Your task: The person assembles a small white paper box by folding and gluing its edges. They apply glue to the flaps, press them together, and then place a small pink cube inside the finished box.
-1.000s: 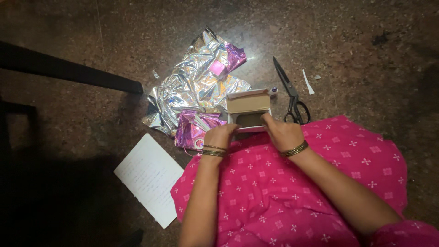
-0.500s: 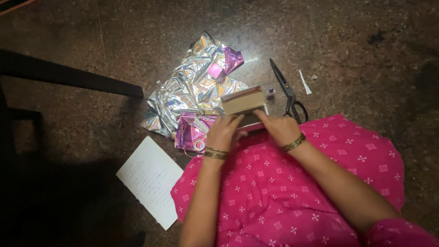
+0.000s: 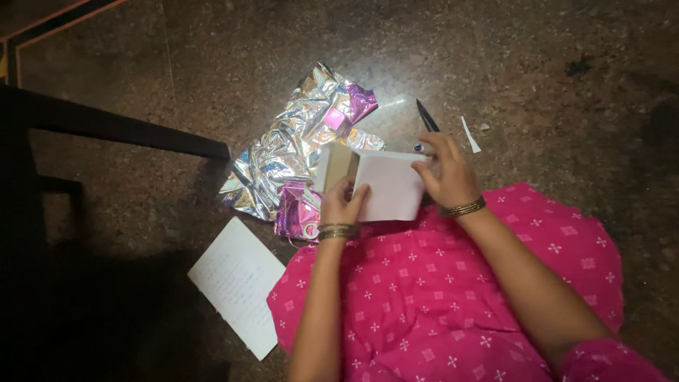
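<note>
I hold a small white cardboard box [image 3: 382, 185] over my pink-clad lap, tilted so a broad white face points up at me. My left hand [image 3: 341, 204] grips its lower left edge, thumb on the white face. My right hand [image 3: 444, 173] holds the right edge with fingers curled over it. Both wrists carry gold bangles. Crumpled silver and pink foil wrapping paper [image 3: 293, 159] lies on the floor just beyond the box. The black scissors [image 3: 426, 117] lie behind my right hand, mostly hidden by it.
A white sheet of paper [image 3: 237, 283] lies on the dark speckled stone floor at my left knee. A thin white paper strip [image 3: 470, 135] rests beside the scissors. A dark furniture bar [image 3: 120, 129] crosses the left side, with deep shadow below it.
The box has been turned in my hands: its open brown side faced up earlier, now a broad white face does. My right hand moved up over the scissors, hiding the handles.
</note>
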